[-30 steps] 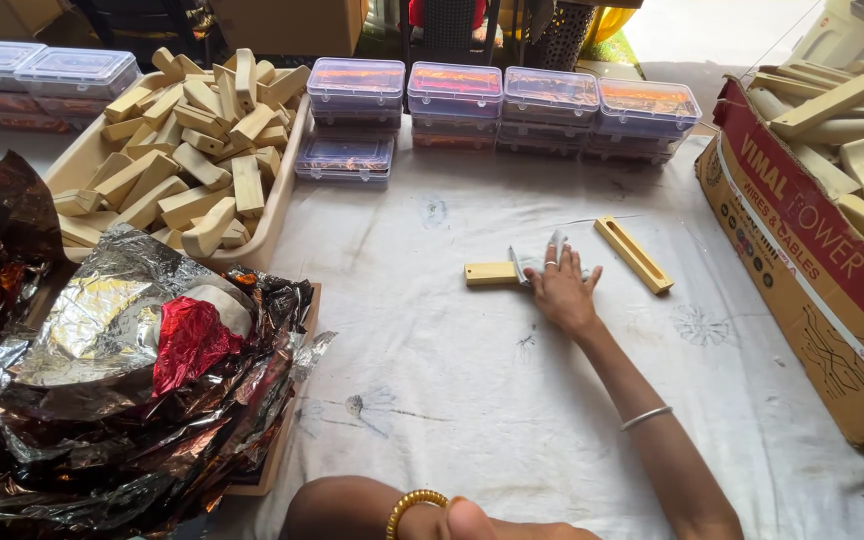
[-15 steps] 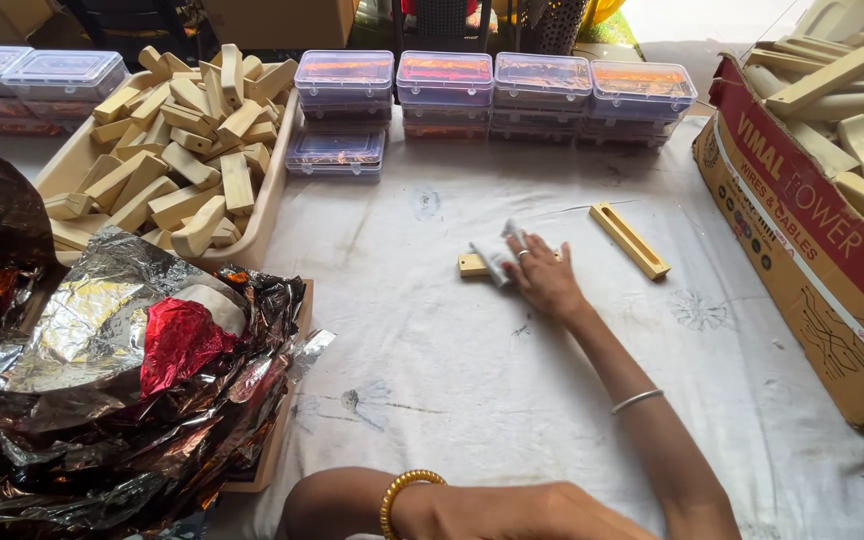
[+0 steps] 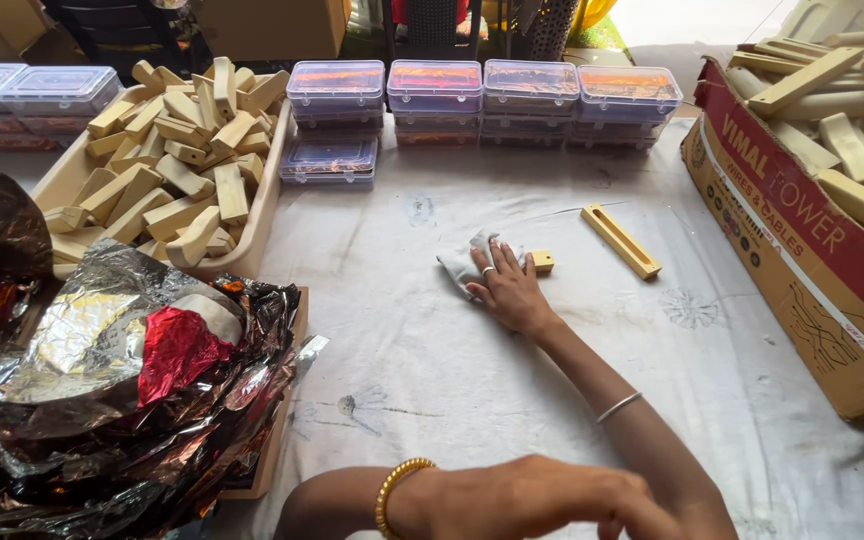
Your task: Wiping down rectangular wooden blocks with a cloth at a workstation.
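My right hand [image 3: 508, 291] lies stretched out on the white table cloth [image 3: 472, 400], fingers pressed down on a small crumpled white cloth [image 3: 460, 266]. A small yellow wooden block [image 3: 543, 261] sits just right of the fingertips, touching the cloth's edge. A long yellow wooden piece with a slot [image 3: 620, 240] lies a little further right, apart from the hand. My left hand [image 3: 542, 497] hangs low at the bottom edge, fingers curled, nothing seen in it; a gold bangle is on that wrist.
A tray [image 3: 264, 190] heaped with pale wooden blocks stands at the back left. Clear plastic lidded boxes [image 3: 434, 92] line the far edge. A cardboard box [image 3: 782, 235] of wooden pieces is on the right. Crumpled brown and silver foil [image 3: 102, 390] lies front left.
My right hand has shifted left with the white cloth, which now spreads under the fingers. The small block now shows right of the fingertips instead of left. The view has tilted slightly.
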